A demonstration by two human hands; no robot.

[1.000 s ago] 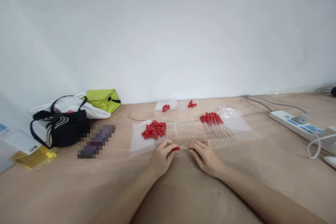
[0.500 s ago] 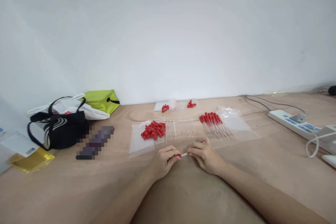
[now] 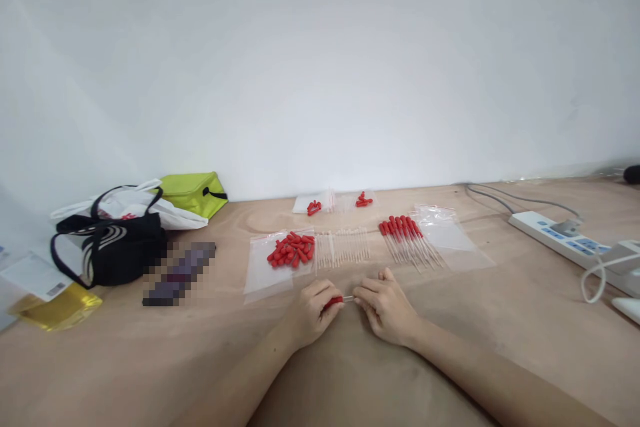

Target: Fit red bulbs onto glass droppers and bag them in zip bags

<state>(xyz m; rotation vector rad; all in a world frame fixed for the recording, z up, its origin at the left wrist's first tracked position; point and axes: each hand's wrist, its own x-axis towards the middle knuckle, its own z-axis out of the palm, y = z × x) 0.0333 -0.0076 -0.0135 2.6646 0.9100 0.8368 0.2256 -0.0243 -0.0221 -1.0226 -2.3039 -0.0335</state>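
Note:
My left hand (image 3: pixel 311 312) is closed on a red rubber dropper bulb (image 3: pixel 333 303). A thin clear glass dropper tube (image 3: pixel 349 298) runs from the bulb into the pinched fingers of my right hand (image 3: pixel 385 307). Just beyond my hands lies a row of bare tubes (image 3: pixel 345 247). A pile of loose red bulbs (image 3: pixel 291 250) rests on a clear zip bag (image 3: pixel 265 273) to the left. On the right, several tubes with red bulbs fitted (image 3: pixel 407 237) lie side by side, partly beside another clear bag (image 3: pixel 457 243).
Small bags with red bulbs (image 3: pixel 314 207) lie near the wall. At left stand a black bag (image 3: pixel 125 250), a white bag (image 3: pixel 185 217) and a lime-green bag (image 3: pixel 193 190), with a blurred dark object (image 3: pixel 180 273) in front. A white power strip (image 3: pixel 555 233) with cables sits at right.
More of the red bulb shows in my left hand, and the tube's visible part has moved slightly left. My right hand has shifted slightly left and down.

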